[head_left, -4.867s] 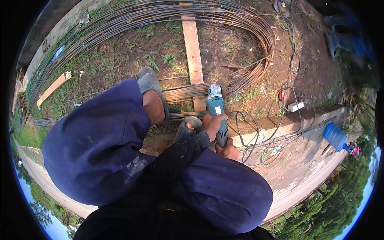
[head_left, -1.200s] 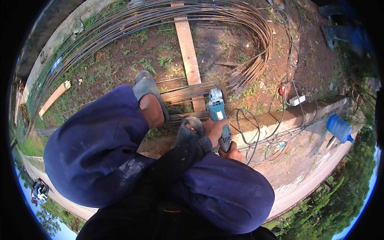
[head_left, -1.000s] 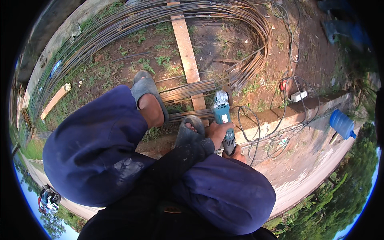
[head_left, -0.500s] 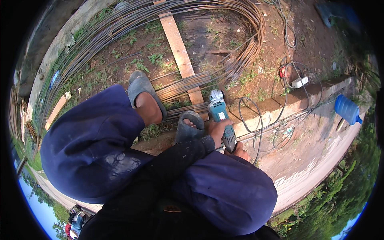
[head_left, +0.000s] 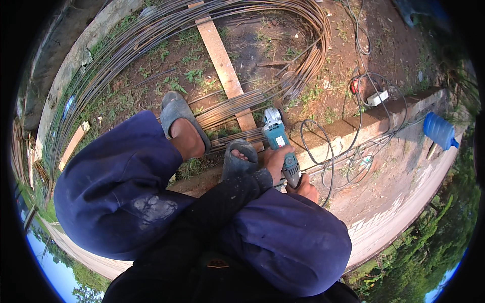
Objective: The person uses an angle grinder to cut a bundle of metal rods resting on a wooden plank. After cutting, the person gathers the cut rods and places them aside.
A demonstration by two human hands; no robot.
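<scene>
My left hand (head_left: 275, 164) is closed on the body of a teal and silver angle grinder (head_left: 278, 134), and my right hand (head_left: 304, 189) grips its rear end. The grinder's head points away from me, beside short lengths of rusty steel bars (head_left: 227, 108) lying across a wooden plank (head_left: 217, 50). Whether the disc turns or touches metal I cannot tell. My feet in grey sandals (head_left: 237, 166) are left of the grinder, between my blue-trousered knees and the bars.
A long bent bundle of rebar (head_left: 318, 45) arches over the soil. Right are looped black cables (head_left: 328, 146), a white socket block (head_left: 377, 97), a red object (head_left: 355, 85), a concrete ledge (head_left: 414, 103) and a blue water jug (head_left: 437, 130). A loose board (head_left: 73, 146) lies left.
The view has rotated slightly, shifting the ground objects. The motorbike seen at lower left has left view. Both hands still hold the grinder, now slightly further right in the picture.
</scene>
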